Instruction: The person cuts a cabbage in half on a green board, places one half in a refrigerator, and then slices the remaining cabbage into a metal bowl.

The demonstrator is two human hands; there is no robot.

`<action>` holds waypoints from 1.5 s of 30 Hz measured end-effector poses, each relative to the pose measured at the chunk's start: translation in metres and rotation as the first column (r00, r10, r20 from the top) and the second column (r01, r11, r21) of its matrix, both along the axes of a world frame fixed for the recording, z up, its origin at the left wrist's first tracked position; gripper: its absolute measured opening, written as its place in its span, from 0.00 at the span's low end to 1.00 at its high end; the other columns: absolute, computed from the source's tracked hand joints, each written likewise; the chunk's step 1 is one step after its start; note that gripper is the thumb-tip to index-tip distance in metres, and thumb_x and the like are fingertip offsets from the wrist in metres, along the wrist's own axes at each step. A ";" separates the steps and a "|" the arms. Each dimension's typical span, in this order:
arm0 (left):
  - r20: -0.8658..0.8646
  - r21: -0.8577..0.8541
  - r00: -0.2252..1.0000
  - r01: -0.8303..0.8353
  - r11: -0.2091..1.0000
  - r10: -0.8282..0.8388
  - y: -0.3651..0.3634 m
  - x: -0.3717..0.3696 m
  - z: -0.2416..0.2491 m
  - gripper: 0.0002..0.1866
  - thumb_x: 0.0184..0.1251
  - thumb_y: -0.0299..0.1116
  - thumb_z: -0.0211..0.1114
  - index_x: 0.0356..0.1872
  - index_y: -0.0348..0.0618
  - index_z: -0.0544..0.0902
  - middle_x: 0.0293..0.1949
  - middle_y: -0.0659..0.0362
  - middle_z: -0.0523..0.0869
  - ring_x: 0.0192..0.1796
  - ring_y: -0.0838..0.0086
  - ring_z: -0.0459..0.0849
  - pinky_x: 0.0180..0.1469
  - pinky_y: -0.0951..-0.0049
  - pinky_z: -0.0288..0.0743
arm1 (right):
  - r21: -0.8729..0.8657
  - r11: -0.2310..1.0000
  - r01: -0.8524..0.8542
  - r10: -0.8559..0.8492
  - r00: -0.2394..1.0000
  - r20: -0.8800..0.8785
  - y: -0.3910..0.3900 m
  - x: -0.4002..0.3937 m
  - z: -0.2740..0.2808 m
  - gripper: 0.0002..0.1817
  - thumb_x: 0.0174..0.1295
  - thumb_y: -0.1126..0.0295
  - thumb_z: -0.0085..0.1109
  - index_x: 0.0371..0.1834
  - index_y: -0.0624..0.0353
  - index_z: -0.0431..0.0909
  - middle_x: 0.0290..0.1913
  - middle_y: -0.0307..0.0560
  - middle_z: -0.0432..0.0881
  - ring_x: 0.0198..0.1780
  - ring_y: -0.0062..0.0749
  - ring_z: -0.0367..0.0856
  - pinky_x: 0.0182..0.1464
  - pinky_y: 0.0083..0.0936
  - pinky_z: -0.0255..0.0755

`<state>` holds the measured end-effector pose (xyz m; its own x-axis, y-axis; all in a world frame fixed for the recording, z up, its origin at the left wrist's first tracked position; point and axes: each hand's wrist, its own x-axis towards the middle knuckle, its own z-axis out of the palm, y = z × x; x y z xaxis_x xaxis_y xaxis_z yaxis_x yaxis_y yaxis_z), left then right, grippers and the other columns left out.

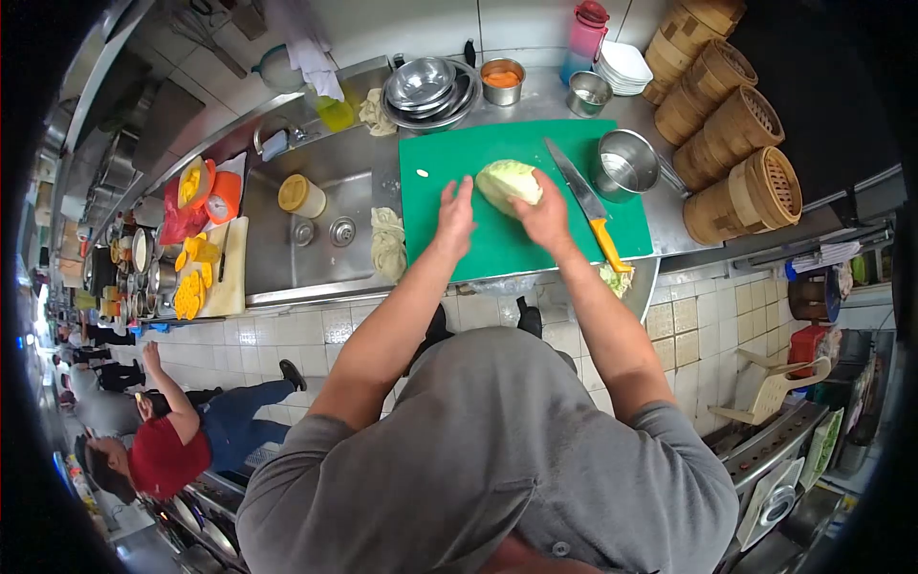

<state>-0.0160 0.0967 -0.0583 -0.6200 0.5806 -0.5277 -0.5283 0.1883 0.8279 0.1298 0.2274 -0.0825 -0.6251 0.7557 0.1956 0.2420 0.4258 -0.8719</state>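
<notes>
cabbage (503, 182) lies on the green board (512, 253), long axis roughly 10-to-4, i judge. right hand (545, 214) nearer, grasping it, cabbage toward its 10 o'clock; left hand (456, 220) released, just apart, cabbage toward 2 o'clock.

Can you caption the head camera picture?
Right hand holding a cabbage, left hand open beside it, over a green cutting board.
</notes>
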 end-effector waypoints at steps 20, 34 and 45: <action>-0.735 -0.357 0.507 0.275 0.893 -0.450 -0.033 -0.054 -0.034 0.49 0.59 0.36 0.85 0.82 0.45 0.70 0.75 0.43 0.77 0.78 0.53 0.75 0.78 0.59 0.72 | 0.111 0.979 0.172 -0.204 0.794 0.572 0.029 0.144 -0.016 0.34 0.66 0.76 0.62 0.79 0.59 0.71 0.68 0.71 0.80 0.66 0.66 0.81 0.69 0.50 0.76; -0.792 -0.226 0.468 0.371 0.901 -0.392 0.008 -0.036 -0.046 0.36 0.64 0.38 0.81 0.74 0.47 0.78 0.75 0.46 0.76 0.77 0.49 0.74 0.79 0.54 0.70 | 0.018 0.999 0.041 -0.044 0.838 0.544 -0.058 0.118 0.072 0.21 0.76 0.69 0.53 0.67 0.69 0.69 0.39 0.76 0.87 0.43 0.75 0.86 0.49 0.63 0.79; -0.816 -0.378 0.246 0.458 0.805 -0.523 0.033 -0.028 -0.033 0.22 0.71 0.36 0.76 0.64 0.50 0.83 0.69 0.49 0.75 0.73 0.49 0.73 0.78 0.53 0.70 | -0.118 0.988 -0.104 0.154 0.497 0.854 -0.071 0.067 0.111 0.16 0.72 0.76 0.48 0.60 0.67 0.69 0.47 0.73 0.89 0.53 0.70 0.90 0.57 0.59 0.81</action>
<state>-0.0439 0.1292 -0.0917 -0.3379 0.9395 0.0558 0.6634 0.1957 0.7222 0.1970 0.1563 0.0280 -0.5577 0.6438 -0.5239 0.8271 0.4841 -0.2856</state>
